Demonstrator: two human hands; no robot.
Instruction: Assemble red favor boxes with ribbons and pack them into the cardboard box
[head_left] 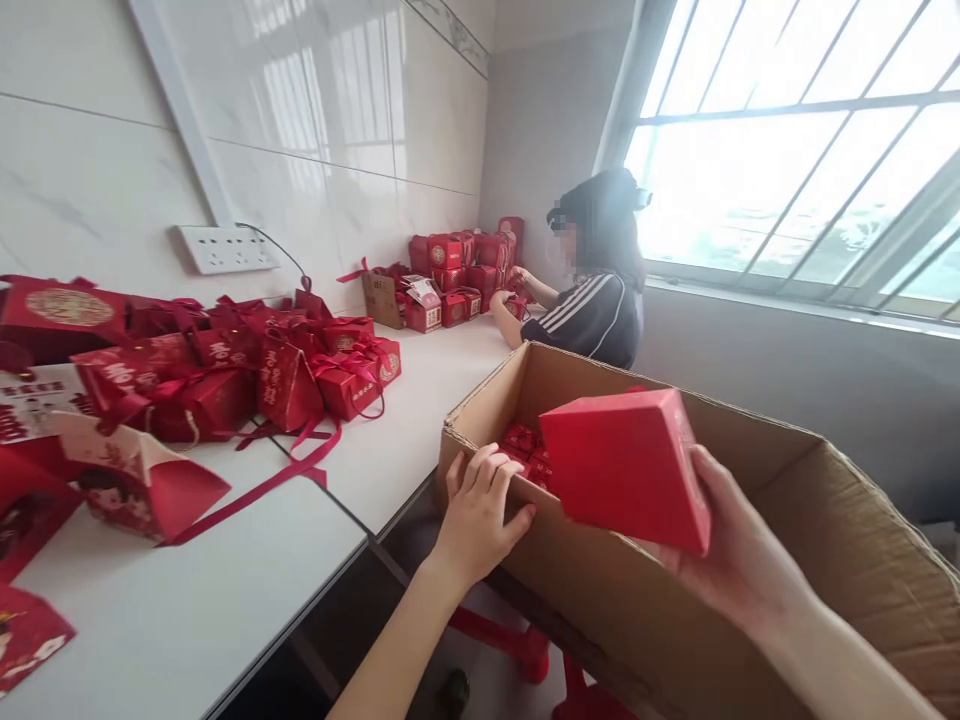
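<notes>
My right hand (739,545) grips a plain-faced red gift box (619,460), tilted above the opening of a large cardboard box (660,600). The thumb shows on its right side; the other fingers are partly hidden. At the near left corner of the cardboard box, my left hand (480,510) has its fingers curled over the rim. Inside, close to those fingers, lie several small red boxes (523,440) with light lettering; part of them is hidden behind the gift box.
White tables (292,565) stand to the left, bearing a heap of red gift boxes with ribbons (202,400). Farther back, a person (589,310) handles something beside stacked red boxes (450,265). A red stool (510,640) is underneath. A power strip (226,249) is on the wall.
</notes>
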